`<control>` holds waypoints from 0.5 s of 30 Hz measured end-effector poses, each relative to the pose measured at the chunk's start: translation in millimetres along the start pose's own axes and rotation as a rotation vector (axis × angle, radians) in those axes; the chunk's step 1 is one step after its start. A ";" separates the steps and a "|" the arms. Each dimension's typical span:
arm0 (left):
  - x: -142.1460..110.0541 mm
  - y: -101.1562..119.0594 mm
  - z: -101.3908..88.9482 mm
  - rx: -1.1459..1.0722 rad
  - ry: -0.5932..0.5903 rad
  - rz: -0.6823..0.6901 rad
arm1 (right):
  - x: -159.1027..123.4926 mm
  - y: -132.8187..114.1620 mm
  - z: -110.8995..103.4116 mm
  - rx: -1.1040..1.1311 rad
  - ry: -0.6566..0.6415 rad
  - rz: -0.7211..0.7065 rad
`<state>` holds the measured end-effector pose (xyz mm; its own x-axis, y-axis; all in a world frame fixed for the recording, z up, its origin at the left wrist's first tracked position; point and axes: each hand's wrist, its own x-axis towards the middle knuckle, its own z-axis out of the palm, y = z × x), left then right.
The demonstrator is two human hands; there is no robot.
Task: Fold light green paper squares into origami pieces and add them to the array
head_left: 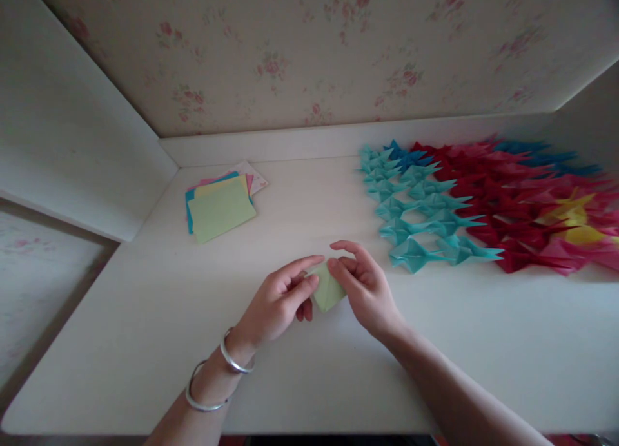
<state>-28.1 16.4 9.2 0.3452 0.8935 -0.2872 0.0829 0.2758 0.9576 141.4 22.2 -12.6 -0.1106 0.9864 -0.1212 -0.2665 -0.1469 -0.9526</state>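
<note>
Folded green paper (329,292); both hands (275,304) (370,294) hold it.

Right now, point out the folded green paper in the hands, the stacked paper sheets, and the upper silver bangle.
folded green paper (327,292): head view, its lower middle
stacked paper sheets (221,211): head view, green top sheet
upper silver bangle (228,358): head view, band's left side

White tabletop (145,343), two groups on it
Rear left: overlapping multicolored flat paper sheets (222,211). Right: rows of teal, blue, red, pink, yellow folded-paper pieces (447,220).
</note>
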 end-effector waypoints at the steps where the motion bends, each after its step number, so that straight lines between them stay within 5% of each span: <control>1: -0.6 0.5 -0.6 -0.005 0.007 0.029 | 1.3 -1.6 -1.0 0.029 0.005 0.032; 7: -4.7 4.6 -2.3 -0.015 -0.039 0.120 | 5.4 -7.3 -4.8 0.154 0.030 0.153; 15: -2.9 3.6 -2.9 0.122 0.030 0.199 | 3.4 -6.6 -2.0 0.143 0.020 0.120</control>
<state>-31.5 15.9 13.4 0.3385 0.9365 -0.0912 0.1286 0.0499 0.9904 144.7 26.7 -7.3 -0.1314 0.9621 -0.2388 -0.3857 -0.2715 -0.8818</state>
